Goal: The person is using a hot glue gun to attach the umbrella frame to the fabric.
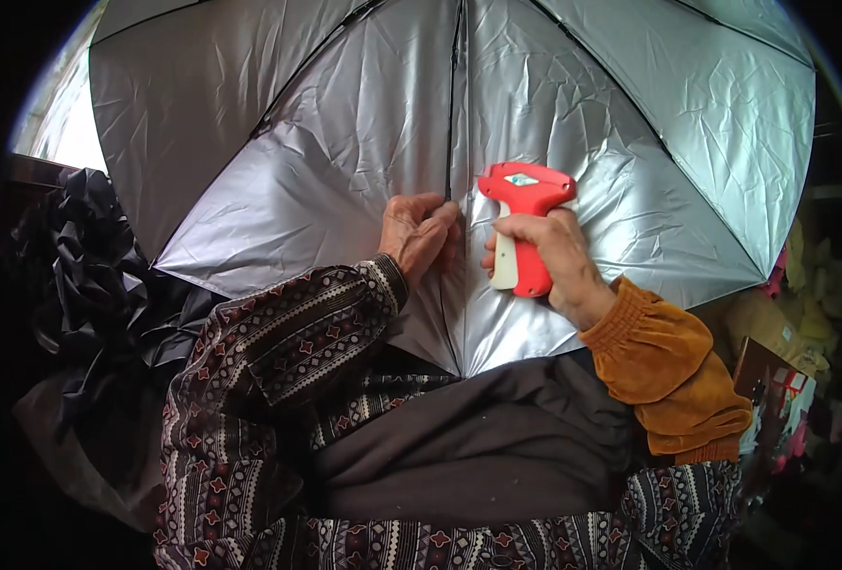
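Observation:
An open umbrella [345, 180] with a silver inner lining and thin dark ribs spreads across the view, one tip pointing at my lap. My left hand [419, 235] pinches the middle rib [453, 133] together with the silver cloth, thumb and forefinger closed on it. Just right of that rib, my right hand [562, 256] is wrapped round the handle of a red tagging gun [532, 195] with a white trigger. The gun is held upright in front of the lining. Its needle cannot be made out.
Crumpled black cloth [88, 304] is heaped at the left. Dark cloth [478, 437] covers my lap. At the right lie a brown box [768, 366] and mixed bags and packets [790, 408]. Light enters through a window [67, 119] at the upper left.

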The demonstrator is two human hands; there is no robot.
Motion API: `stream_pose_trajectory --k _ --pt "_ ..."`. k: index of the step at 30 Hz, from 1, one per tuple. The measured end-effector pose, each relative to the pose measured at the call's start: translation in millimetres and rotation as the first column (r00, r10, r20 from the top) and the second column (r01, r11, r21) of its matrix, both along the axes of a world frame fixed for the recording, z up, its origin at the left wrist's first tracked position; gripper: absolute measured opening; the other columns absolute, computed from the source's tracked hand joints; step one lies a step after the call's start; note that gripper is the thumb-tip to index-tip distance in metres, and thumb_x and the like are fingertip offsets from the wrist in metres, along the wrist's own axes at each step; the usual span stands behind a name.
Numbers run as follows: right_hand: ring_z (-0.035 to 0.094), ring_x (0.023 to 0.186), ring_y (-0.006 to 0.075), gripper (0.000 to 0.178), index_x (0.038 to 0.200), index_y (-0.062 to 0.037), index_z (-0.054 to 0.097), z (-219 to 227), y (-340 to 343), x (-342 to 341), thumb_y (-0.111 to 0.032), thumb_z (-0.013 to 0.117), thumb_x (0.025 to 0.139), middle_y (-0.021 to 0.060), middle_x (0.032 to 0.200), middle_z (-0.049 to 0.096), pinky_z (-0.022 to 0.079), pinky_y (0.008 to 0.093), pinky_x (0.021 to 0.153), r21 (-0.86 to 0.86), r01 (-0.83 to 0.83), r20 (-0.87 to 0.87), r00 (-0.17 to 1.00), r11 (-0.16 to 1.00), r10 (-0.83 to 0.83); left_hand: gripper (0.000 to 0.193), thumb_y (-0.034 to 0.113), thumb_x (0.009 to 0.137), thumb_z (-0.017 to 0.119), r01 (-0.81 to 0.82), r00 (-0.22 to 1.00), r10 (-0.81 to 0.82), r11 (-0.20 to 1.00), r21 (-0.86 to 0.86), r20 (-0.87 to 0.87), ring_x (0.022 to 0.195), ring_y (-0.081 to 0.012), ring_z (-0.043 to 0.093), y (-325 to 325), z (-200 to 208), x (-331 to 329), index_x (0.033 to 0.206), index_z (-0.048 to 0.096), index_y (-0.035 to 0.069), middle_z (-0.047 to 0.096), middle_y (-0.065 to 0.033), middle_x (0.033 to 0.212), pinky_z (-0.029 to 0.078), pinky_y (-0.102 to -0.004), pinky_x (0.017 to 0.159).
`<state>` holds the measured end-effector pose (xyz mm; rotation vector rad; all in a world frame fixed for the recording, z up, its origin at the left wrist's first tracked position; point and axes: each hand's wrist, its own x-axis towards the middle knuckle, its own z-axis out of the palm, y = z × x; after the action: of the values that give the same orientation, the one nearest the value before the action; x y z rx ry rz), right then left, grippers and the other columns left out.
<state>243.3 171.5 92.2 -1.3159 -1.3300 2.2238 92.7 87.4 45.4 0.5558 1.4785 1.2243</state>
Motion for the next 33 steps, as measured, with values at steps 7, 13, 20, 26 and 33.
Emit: stream_pose_trajectory --k 7,13,20,26,33 --pt "0.063 0.067 0.0226 0.026 0.086 0.0062 0.057 -6.6 -31.1 5.8 -0.019 0.055 0.080 0.0135 0.076 0.060 0.054 0.0346 0.060 0.142 -0.076 -0.091 0.992 0.987 0.089 0.029 0.023 0.089 0.050 0.029 0.999 -0.029 0.999 0.021 -0.033 0.051 -0.0091 0.050 0.1 -3.0 -0.5 0.072 0.056 0.001 0.052 -0.0024 0.061 0.041 -0.0234 0.047" --pt "0.063 0.071 0.0258 0.023 0.092 0.0050 0.054 -6.8 -27.3 3.5 -0.015 0.054 0.081 0.0140 0.081 0.060 0.055 0.0400 0.066 -0.332 0.081 -0.128 0.983 0.940 -0.130 0.021 0.013 0.088 0.051 -0.043 0.972 0.052 0.998 -0.043 0.228 0.048 -0.0077 0.043 3.0 4.3 1.0 0.072 0.053 0.000 0.048 -0.0002 0.061 0.035 -0.0241 0.039" --pt "0.064 0.071 0.0288 0.022 0.093 0.0057 0.053 -7.0 -16.8 9.0 -0.013 0.054 0.080 0.0154 0.081 0.060 0.055 0.0421 0.067 -0.478 0.052 -0.192 0.968 0.877 -0.163 0.016 0.019 0.090 0.052 0.027 0.984 -0.016 0.998 -0.056 0.180 0.047 -0.0026 0.037 2.4 8.6 0.8 0.082 0.053 0.004 0.046 0.0024 0.064 0.029 -0.0199 0.040" --pt "0.064 0.069 0.0287 0.022 0.092 0.0043 0.053 -10.7 -14.0 7.1 -0.012 0.056 0.079 0.0150 0.079 0.060 0.055 0.0421 0.065 -0.513 0.031 -0.209 0.965 0.858 -0.161 0.018 0.020 0.091 0.050 0.063 0.985 -0.052 0.996 -0.064 0.162 0.048 -0.0024 0.037 3.5 8.5 0.9 0.085 0.053 0.004 0.044 0.0034 0.065 0.029 -0.0193 0.040" --pt "0.060 0.057 0.0208 0.017 0.087 -0.0008 0.054 -10.8 -13.6 8.2 -0.013 0.059 0.078 0.0102 0.071 0.059 0.050 0.0343 0.051 -0.461 0.002 -0.219 0.969 0.888 -0.115 0.023 0.011 0.088 0.048 0.155 0.937 -0.094 0.975 0.157 -0.336 0.049 -0.0060 0.039 2.4 -1.9 -1.3 0.069 0.050 -0.003 0.042 -0.0011 0.053 0.033 -0.0273 0.042"
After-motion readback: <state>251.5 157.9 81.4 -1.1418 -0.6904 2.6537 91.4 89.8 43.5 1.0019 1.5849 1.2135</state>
